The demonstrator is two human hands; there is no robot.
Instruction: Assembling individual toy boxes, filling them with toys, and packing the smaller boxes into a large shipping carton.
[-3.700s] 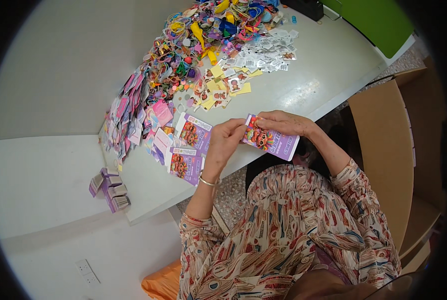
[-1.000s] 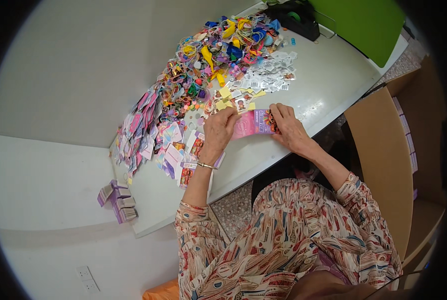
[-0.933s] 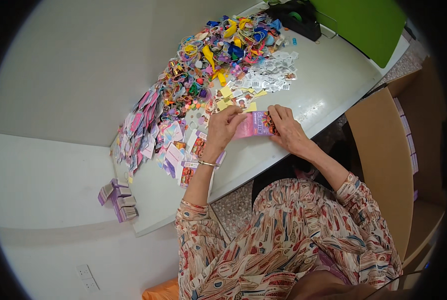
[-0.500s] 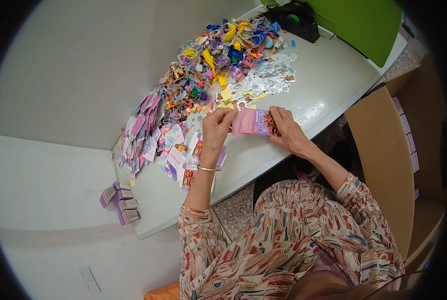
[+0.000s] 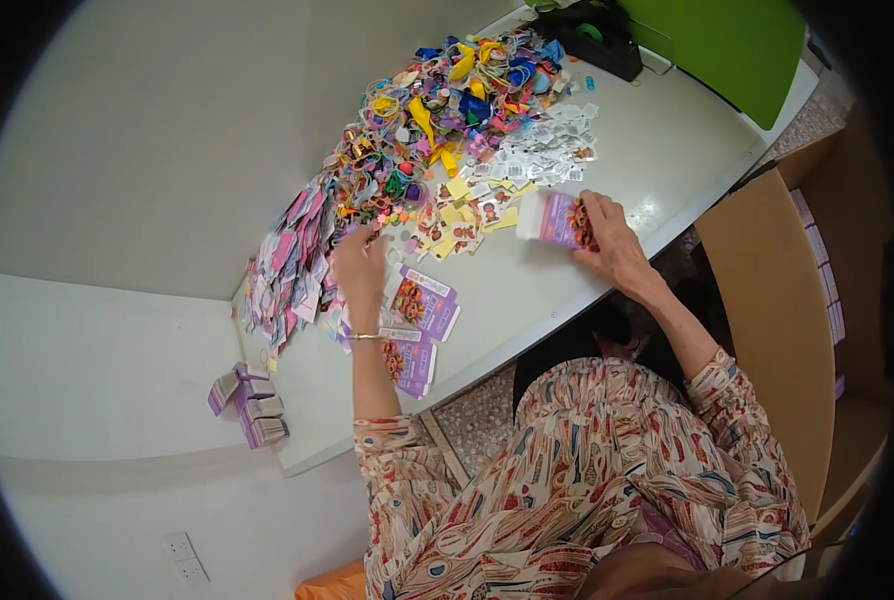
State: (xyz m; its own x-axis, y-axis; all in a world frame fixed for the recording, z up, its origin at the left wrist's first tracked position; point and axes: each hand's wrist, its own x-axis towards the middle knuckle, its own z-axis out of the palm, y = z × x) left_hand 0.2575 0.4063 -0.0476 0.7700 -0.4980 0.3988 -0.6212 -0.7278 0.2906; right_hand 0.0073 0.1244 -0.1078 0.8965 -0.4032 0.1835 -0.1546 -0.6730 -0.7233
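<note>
Over on the right side of the table, my right hand (image 5: 617,245) grips a small purple carton (image 5: 565,221) with a picture on its front, fingers and thumb around its right end. Its white flap (image 5: 530,215) sticks out to the left. My left hand (image 5: 361,268) is at the edge of a heap of small colourful trinkets (image 5: 407,165), fingertips down among them; blur hides whether they pinch anything. Below its wrist lie flattened purple cartons (image 5: 425,303). Between the hands are yellow and white picture cards (image 5: 459,222).
Pink and purple packets (image 5: 292,250) are piled along the wall, and small white printed slips (image 5: 547,145) lie farther back. A black tape dispenser (image 5: 597,40) stands at the far end. Filled purple boxes (image 5: 252,405) sit at the left edge; a large cardboard box (image 5: 767,330) stands on the right.
My left hand has left the carton and moved left to the trinket heap. The pink piece at the carton's end no longer shows. My right hand has shifted slightly right with the carton.
</note>
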